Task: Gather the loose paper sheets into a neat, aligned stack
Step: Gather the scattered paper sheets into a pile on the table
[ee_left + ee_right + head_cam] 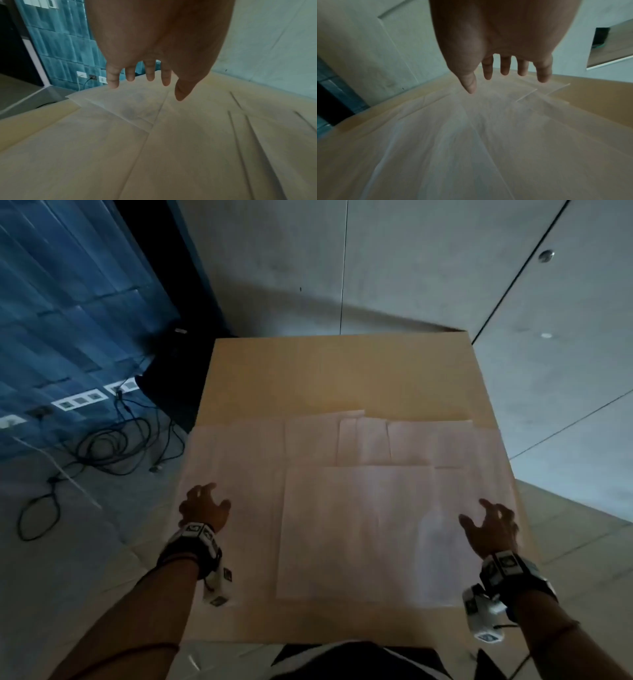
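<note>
Paper sheets (356, 529) lie spread across the near half of a light wooden worktop (329, 371), overlapping one another with edges out of line. One large sheet sits on top near the middle front; others fan out behind it and to both sides, reaching the worktop's left and right edges. They look white, thin and flat, with faint blurred print that cannot be read. From the left wrist view, a corner of the paper sheets (111, 102) juts past the worktop's left edge.

The left hand (205, 508) hovers over the left side of the spread, fingers (113, 78) apart and loosely bent downward, holding nothing. The right hand (489, 525) hovers over the right side, fingers (488, 70) likewise spread and gripping nothing. Whether any fingertip touches paper cannot be told. Both wrists carry strapped camera units (202, 546) with square markers.

On the floor to the left lie tangled black cables (113, 446), beside a blue tiled wall (68, 302) with white sockets (78, 400). Grey wall panels (411, 268) stand behind the worktop.
</note>
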